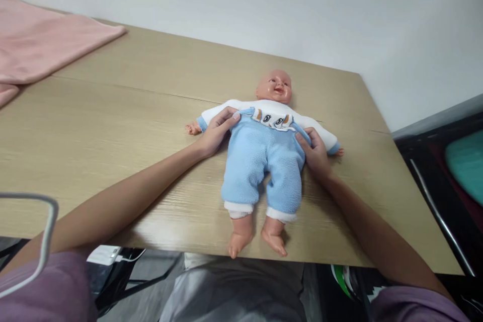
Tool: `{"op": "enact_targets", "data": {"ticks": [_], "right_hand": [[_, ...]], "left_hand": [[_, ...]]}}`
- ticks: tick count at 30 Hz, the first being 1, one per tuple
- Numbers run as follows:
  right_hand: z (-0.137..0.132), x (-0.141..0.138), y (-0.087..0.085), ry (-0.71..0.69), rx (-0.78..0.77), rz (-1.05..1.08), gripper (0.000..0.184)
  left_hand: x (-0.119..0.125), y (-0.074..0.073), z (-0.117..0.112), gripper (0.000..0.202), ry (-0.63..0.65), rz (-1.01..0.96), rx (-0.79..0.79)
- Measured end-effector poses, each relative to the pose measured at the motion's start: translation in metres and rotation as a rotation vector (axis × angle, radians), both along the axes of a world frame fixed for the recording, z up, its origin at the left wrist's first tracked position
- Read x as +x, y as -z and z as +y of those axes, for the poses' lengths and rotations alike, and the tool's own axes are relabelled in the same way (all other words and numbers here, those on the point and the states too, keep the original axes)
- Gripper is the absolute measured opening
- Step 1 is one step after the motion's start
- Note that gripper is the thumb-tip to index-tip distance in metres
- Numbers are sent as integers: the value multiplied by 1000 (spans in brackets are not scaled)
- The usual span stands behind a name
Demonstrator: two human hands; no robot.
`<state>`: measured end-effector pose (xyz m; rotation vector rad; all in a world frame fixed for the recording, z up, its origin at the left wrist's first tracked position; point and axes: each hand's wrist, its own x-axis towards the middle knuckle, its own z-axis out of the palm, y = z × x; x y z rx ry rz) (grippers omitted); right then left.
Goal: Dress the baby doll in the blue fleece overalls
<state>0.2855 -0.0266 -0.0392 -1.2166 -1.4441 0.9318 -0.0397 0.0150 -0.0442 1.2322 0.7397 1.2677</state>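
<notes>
A baby doll [278,87] lies on its back on the wooden table, head toward the wall and bare feet at the front edge. It wears a white long-sleeved top and light blue fleece pants [247,153] with white cuffs. An animal face is on the chest. My left hand [220,128] pinches the waistband of the pants at one side, thumb on top. At the other side my right hand [314,151] grips the waistband edge, fingers partly hidden under the cloth. Both hands pull the waistband wide across the doll's belly.
A pink cloth [49,40] lies at the far left of the table [151,121]. A white cable [49,231] loops in front of my left arm. Below the table edge are a white plug-like device [103,255] and dark metal legs. A dark chair-like object [445,186] stands at the right.
</notes>
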Motion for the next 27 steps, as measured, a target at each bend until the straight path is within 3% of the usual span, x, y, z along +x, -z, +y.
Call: {"op": "enact_targets", "data": {"ticks": [3, 10, 15, 18, 22, 25, 27], "right_hand": [[0, 2, 7, 79, 114, -146, 55], [4, 7, 12, 212, 272, -145, 57], [8, 4, 7, 225, 199, 17, 47], [9, -18, -13, 259, 190, 139, 29], [14, -68, -63, 197, 343, 72, 20], [37, -102, -96, -31, 376, -13, 9], [67, -119, -107, -236, 317, -87, 12]], "left_hand": [[1, 2, 1, 53, -25, 17, 23], [3, 5, 3, 58, -109, 109, 132], [4, 3, 0, 54, -138, 139, 201], [5, 1, -3, 53, -181, 163, 225], [6, 1, -8, 49, -233, 172, 242], [7, 0, -13, 47, -251, 187, 262], [7, -1, -17, 47, -280, 213, 296]]}}
